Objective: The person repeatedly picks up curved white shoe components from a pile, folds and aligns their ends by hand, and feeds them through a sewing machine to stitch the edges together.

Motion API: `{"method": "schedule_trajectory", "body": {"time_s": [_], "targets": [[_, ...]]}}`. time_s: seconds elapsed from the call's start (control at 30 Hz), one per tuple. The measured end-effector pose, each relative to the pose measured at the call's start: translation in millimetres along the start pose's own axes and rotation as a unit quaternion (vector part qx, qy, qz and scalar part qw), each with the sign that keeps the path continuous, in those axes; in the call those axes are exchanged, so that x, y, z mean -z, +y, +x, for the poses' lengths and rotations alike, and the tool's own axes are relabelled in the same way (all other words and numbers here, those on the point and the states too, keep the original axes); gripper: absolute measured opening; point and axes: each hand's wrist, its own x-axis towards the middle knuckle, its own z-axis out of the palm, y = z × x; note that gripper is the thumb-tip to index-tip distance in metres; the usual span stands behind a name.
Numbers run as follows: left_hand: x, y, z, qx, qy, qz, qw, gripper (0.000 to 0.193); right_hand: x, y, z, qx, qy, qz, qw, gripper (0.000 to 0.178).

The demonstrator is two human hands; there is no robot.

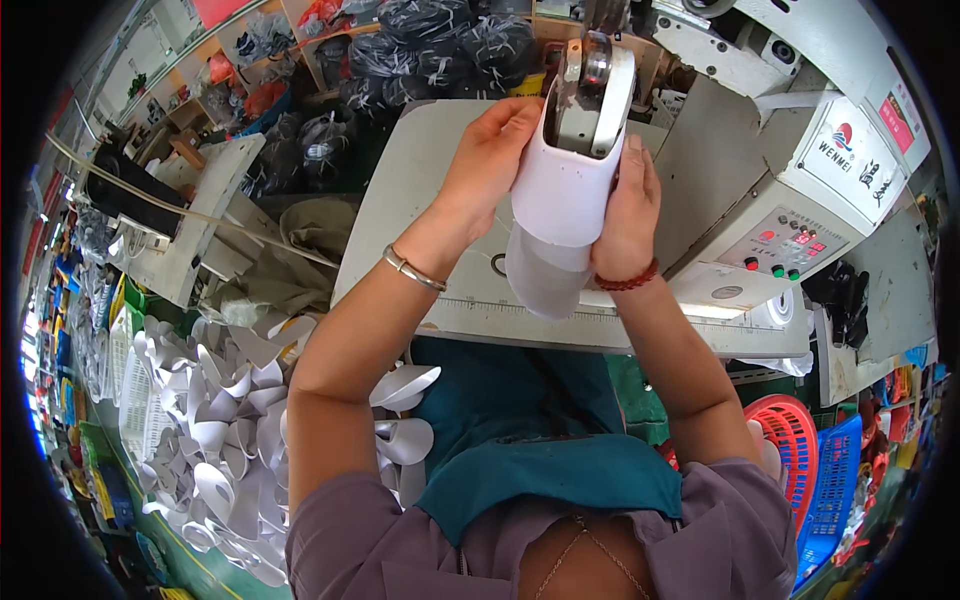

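Note:
A white shoe upper [565, 200], with a paler grey-white lower part, is fitted over the arm of a machine with a metal roller [597, 62] at the top centre. My left hand [492, 150] grips the upper's left edge near the roller, its fingers partly hidden behind the piece. On the other side my right hand [628, 215] holds the upper's right edge, fingers pointing up along it. Part of the upper's far side is hidden by the machine arm.
Under it lies a pale worktable [400, 210] with a ruler along its front edge. A control box [780, 240] stands at the right. Many white pieces [230, 430] are heaped at lower left. Red [785, 440] and blue baskets [835, 480] sit at lower right; black bags [430, 50] fill shelves behind.

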Motion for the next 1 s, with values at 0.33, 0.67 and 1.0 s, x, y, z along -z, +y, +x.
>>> {"method": "schedule_trajectory", "body": {"time_s": [0.33, 0.67, 1.0], "targets": [[-3, -7, -7, -0.061, 0.01, 0.105, 0.993, 0.028, 25, -13, 12, -0.049, -0.057, 0.026, 0.997, 0.03], [13, -50, -22, -0.158, 0.056, 0.167, 0.972, 0.028, 45, -1, 16, -0.163, -0.079, -0.033, 0.983, 0.019], [142, -12, -153, 0.125, -0.025, 0.531, 0.838, 0.019, 24, 1, -108, 0.31, -0.547, -0.279, 0.726, 0.012]]}}
